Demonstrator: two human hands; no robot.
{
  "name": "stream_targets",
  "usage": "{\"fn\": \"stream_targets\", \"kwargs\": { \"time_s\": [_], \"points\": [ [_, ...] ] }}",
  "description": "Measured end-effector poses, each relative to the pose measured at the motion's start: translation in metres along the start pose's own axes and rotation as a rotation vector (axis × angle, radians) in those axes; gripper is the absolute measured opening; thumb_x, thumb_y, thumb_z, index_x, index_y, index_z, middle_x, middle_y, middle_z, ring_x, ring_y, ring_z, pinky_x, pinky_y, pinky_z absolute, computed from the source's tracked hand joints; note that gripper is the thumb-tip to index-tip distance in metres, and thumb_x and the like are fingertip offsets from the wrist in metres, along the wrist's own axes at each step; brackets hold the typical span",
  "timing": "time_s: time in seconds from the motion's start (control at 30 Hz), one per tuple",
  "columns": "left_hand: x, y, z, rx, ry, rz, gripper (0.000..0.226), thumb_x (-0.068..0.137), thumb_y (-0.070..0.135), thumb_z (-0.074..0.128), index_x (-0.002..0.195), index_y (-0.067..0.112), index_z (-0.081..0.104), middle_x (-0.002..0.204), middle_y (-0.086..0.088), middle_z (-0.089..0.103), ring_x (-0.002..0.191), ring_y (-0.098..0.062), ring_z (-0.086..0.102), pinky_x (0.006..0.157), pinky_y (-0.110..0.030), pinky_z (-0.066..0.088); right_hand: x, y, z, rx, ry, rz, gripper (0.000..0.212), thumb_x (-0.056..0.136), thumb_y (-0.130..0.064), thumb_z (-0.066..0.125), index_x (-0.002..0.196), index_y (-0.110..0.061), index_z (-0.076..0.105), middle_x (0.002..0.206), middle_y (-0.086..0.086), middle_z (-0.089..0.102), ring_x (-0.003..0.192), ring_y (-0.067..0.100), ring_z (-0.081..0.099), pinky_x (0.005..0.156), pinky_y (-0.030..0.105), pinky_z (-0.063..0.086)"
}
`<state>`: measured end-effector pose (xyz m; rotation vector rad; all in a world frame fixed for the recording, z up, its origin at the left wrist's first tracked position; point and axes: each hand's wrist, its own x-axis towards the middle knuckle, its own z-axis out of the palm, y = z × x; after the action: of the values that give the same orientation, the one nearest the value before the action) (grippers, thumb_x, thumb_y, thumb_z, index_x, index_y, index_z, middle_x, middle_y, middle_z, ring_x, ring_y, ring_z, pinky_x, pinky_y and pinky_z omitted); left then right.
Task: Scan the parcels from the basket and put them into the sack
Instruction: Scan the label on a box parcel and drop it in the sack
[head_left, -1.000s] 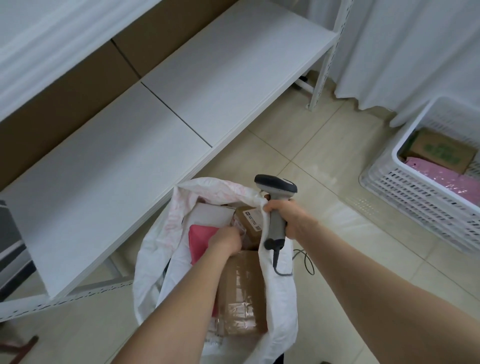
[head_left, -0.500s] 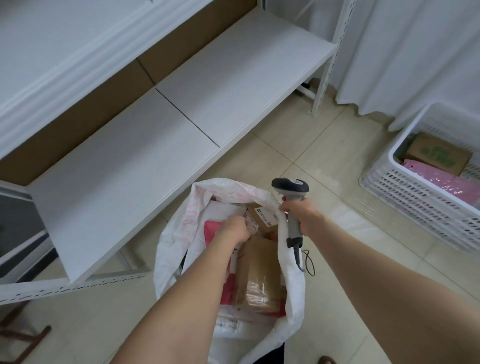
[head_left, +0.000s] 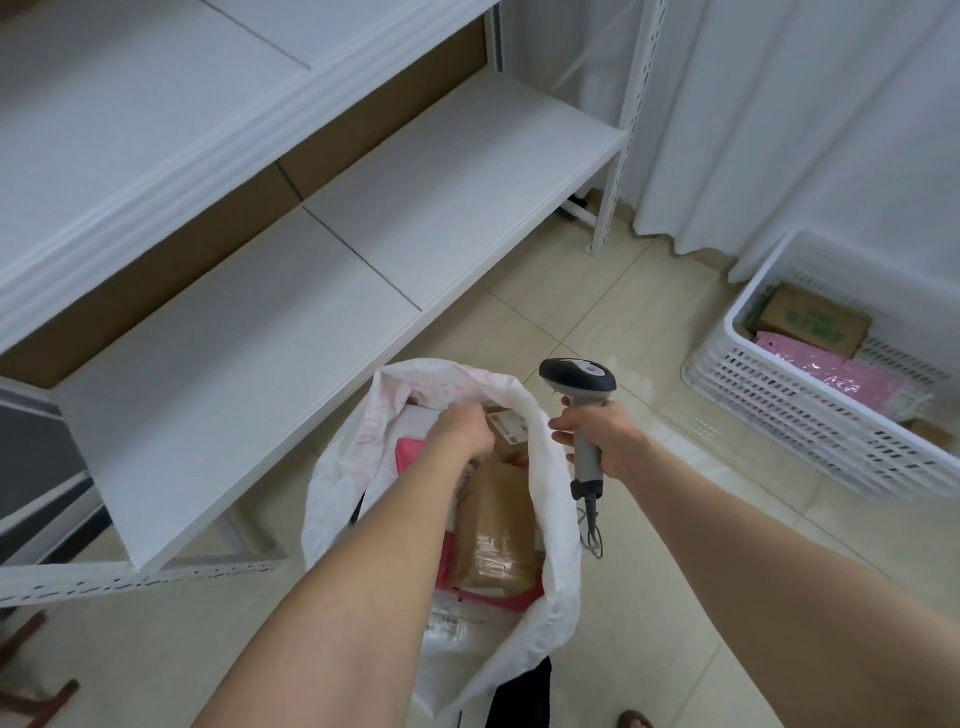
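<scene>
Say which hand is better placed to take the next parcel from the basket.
Left, probably: the right hand grips the scanner; the left hand, in the sack, has none. The basket lies rightward.

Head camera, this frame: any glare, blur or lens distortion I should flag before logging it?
Head view: the wide-angle lens bows the shelf edges; light is soft and even, shadows faint; a pale sheen lies on the floor tiles beside the basket; the scanner is sharp; the label in the sack is too soft to read.
</scene>
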<state>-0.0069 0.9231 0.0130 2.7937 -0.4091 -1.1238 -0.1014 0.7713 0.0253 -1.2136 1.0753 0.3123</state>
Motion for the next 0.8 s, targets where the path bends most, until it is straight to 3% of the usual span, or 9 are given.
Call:
{"fn": "stream_targets", "kwargs": {
  "time_s": [0.1, 0.4, 0.5, 0.67, 0.8],
  "points": [
    [-0.009, 0.03, -0.03, 0.035, 0.098, 0.031, 0.036, 0.095, 0.017, 0.049, 0.131, 0.012, 0.053, 0.125, -0.01, 0.057, 0.107, -0.025, 0.058, 0.085, -0.033, 0.05, -0.026, -0.018, -0.016, 0.063, -0.017, -0.066, 0.018, 0.082, 0.005, 0.063, 0.088, -0.011, 0.058, 0.081, 0.011, 0.062, 0.064, 0.016, 0.059, 0.06, 0.031, 0.051],
    [-0.053, 0.191, -0.1, 0.078, 0.31, 0.24, 0.041, 0.094, 0.011, 0.041, 0.132, 0.016, 0.053, 0.14, -0.01, 0.045, 0.123, -0.028, 0.05, 0.101, -0.036, 0.042, -0.088, -0.071, -0.129, 0.353, 0.016, -0.143, 0.011, 0.088, -0.012, 0.067, 0.085, -0.011, 0.056, 0.052, 0.0, 0.057, 0.052, 0.013, 0.054, 0.063, 0.032, 0.05],
    [-0.069, 0.256, -0.103, 0.103, 0.335, 0.29, 0.042, 0.094, 0.011, 0.04, 0.135, 0.016, 0.051, 0.141, -0.009, 0.044, 0.124, -0.027, 0.048, 0.103, -0.037, 0.042, -0.098, -0.084, -0.182, 0.493, 0.041, -0.129, 0.011, 0.087, -0.013, 0.068, 0.089, -0.012, 0.057, 0.054, 0.0, 0.058, 0.055, 0.013, 0.056, 0.071, 0.037, 0.053],
    [-0.091, 0.376, -0.086, 0.142, 0.351, 0.357, 0.044, 0.093, 0.01, 0.039, 0.135, 0.015, 0.051, 0.142, -0.011, 0.043, 0.127, -0.029, 0.046, 0.102, -0.036, 0.041, -0.104, -0.088, -0.292, 0.617, 0.055, -0.178, 0.012, 0.09, -0.008, 0.06, 0.099, -0.009, 0.052, 0.059, 0.004, 0.053, 0.052, 0.016, 0.05, 0.065, 0.036, 0.052],
    [-0.101, 0.468, -0.057, 0.145, 0.325, 0.433, 0.042, 0.093, 0.009, 0.04, 0.134, 0.014, 0.052, 0.139, -0.012, 0.046, 0.125, -0.03, 0.048, 0.104, -0.038, 0.041, -0.102, -0.084, -0.38, 0.744, 0.105, -0.124, 0.007, 0.089, -0.009, 0.06, 0.088, -0.005, 0.054, 0.062, 0.006, 0.051, 0.06, 0.02, 0.051, 0.061, 0.037, 0.05]
  ]
}}
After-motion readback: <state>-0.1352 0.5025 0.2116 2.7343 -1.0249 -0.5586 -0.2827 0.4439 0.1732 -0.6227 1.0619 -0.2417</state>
